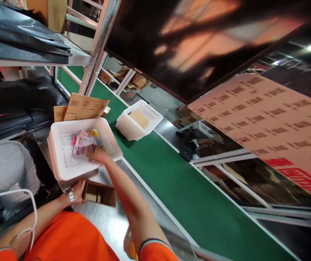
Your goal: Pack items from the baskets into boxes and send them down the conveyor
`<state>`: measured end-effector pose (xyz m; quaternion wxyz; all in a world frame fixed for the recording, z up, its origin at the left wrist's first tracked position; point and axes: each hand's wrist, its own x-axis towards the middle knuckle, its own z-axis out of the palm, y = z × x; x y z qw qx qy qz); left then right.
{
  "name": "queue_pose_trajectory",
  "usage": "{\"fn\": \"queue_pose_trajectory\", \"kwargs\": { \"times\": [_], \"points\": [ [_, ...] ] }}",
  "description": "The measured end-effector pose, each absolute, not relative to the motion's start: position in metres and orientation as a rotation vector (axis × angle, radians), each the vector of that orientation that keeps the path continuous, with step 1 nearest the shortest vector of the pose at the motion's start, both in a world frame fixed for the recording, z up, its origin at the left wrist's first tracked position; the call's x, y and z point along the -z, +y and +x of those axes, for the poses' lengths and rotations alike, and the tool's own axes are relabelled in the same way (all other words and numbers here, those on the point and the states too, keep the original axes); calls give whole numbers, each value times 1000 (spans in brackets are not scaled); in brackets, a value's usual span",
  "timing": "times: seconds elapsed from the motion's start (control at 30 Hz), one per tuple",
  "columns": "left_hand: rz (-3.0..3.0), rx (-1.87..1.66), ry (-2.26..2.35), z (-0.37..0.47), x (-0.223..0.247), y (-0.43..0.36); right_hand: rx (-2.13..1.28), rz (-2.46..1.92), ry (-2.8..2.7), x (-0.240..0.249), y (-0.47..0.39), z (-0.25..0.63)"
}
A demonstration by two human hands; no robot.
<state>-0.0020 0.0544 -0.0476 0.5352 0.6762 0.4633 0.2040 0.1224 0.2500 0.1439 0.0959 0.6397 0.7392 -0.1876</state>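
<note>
My left hand [78, 192], with a metal watch at the wrist, grips the left side of a small open cardboard box [107, 195] on the metal table. My right hand [101, 156] reaches over the near right wall of a white plastic basket [63, 170]. Its fingers are blurred and partly hidden beside a clear plastic packet [83, 146] with printing on it. Other small colourful packets lie beneath and behind that one, with a yellow piece [94, 133] at the far side. The basket seems stacked on another one.
Flattened cardboard [86, 107] stands behind the basket. A green conveyor belt [161, 181] runs past on the right, carrying stacked white baskets [133, 127] with a brown box inside. Bubble wrap [5, 166] lies at left. A dark screen [199, 47] hangs overhead.
</note>
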Motion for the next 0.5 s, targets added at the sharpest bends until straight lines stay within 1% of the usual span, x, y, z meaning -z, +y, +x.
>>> {"fn": "queue_pose_trajectory", "kwargs": {
  "times": [0.13, 0.23, 0.3, 0.33, 0.4, 0.43, 0.47, 0.5],
  "points": [
    [1622, -442, 1076, -7, 50, 58, 600, 1930, 2171, -144, 254, 128],
    [1629, -433, 1037, -11, 45, 63, 642, 2022, 2182, -169, 246, 160],
    [1624, -432, 988, -13, 38, 67, 727, 2084, 2256, -190, 224, 192],
    [1622, -431, 964, -14, 34, 69, 804, 2096, 2310, -199, 205, 209],
    [1624, -433, 928, -14, 23, 74, 1315, 2030, 2490, -205, 159, 237],
    [1629, -434, 917, -14, 18, 76, 1513, 1961, 2471, -203, 133, 246],
    [1632, -436, 913, -13, 13, 78, 1577, 1929, 2414, -196, 108, 251],
    [1637, -439, 909, -13, 9, 80, 1537, 1914, 2359, -188, 85, 252]
  ]
}}
